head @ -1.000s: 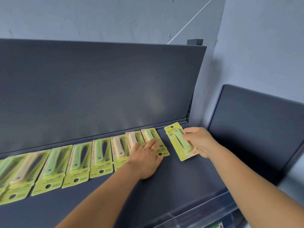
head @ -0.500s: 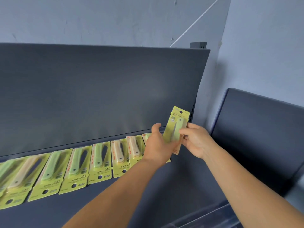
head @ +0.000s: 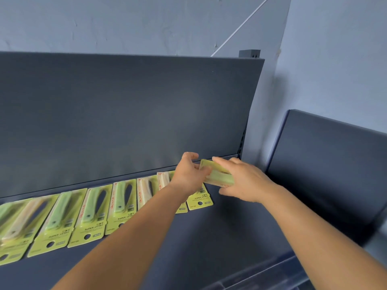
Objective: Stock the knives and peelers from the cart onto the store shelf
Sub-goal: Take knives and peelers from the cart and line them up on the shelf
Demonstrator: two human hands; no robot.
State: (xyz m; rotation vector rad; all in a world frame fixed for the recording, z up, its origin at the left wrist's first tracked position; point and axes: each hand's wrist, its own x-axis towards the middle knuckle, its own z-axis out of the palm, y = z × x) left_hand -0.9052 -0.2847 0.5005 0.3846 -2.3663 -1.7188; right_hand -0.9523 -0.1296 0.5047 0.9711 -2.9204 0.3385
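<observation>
Green plastic under a clear blister is what your fingertips (head: 206, 171) pinch: both your left hand (head: 189, 174) and right hand (head: 246, 181) hold one carded fruit knife (head: 217, 174) just above the dark shelf (head: 230, 227). You seem mid-placement; next, lay it flat beside the last card (head: 199, 200) in the row (head: 88, 214) lining the shelf back.
</observation>
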